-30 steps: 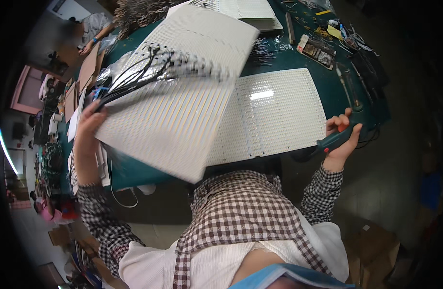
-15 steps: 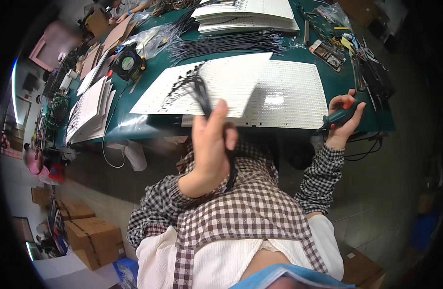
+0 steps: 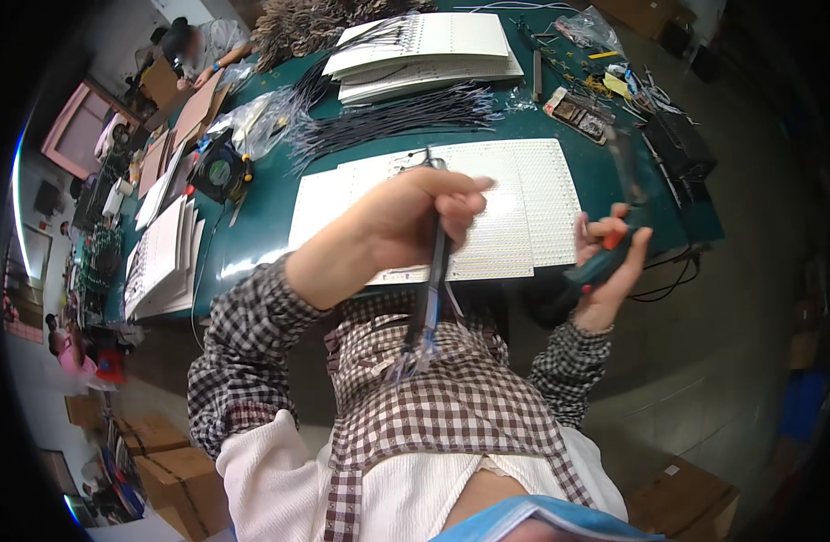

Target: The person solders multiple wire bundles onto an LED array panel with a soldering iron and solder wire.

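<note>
My left hand (image 3: 415, 212) is closed around a bundle of black wires (image 3: 438, 271) above the front edge of the table. The bundle hangs down in front of my apron, its pale, thin ends (image 3: 413, 357) spread and blurred. Beneath and beyond this hand lie white panels (image 3: 546, 199) with rows of small dots, overlapping on the table; my hand hides part of them. On the right, my right hand (image 3: 609, 271) grips a dark green, red-triggered tool (image 3: 600, 265) that looks like a soldering gun. Its front end points away from me and is smeared by motion.
More black wires (image 3: 397, 117) lie behind the panels, before a stack of white panels (image 3: 424, 45). Another stack (image 3: 162, 257) and a small fan (image 3: 219, 167) stand left. A black box (image 3: 677, 144) sits right. A co-worker (image 3: 203, 54) is at the far left.
My left hand has risen and moved away from me, and the wire bundle now hangs with its pale ends downward. The tilted panel lies flatter. My right hand has come slightly nearer and left.
</note>
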The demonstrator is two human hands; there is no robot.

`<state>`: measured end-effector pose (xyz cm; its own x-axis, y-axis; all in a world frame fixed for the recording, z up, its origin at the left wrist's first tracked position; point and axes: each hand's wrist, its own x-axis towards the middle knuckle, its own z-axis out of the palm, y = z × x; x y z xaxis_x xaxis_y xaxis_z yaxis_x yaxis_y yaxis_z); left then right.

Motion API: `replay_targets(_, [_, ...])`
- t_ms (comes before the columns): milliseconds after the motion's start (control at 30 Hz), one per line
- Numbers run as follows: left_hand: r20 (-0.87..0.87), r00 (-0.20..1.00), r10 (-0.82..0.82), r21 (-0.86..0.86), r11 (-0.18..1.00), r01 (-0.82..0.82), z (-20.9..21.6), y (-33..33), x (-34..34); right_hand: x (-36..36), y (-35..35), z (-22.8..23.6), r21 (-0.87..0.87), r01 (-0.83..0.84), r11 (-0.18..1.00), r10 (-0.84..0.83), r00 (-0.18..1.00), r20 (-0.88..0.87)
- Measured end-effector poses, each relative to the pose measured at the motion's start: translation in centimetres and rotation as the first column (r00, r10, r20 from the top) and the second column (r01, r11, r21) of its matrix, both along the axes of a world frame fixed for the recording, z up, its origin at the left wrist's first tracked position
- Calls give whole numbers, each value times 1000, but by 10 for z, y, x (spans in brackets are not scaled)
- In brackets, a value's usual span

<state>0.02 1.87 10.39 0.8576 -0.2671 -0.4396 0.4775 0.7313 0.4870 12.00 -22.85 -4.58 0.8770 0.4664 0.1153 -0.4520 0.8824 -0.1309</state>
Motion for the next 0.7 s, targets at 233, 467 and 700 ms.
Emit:
replay_targets(233, [73, 996, 52, -106, 993, -45, 43, 50, -24, -6, 66, -18, -476, 61, 877, -67, 998, 5])
replay_targets(467, [-200, 965, -167, 832, 491, 257, 33, 165, -108, 0, 40, -12, -633, 87, 769, -112, 994, 0])
replay_targets(700, [-467, 831, -304, 884, -168, 436, -51, 245, -115, -30, 28, 4, -744, 77, 664, -129, 992, -12])
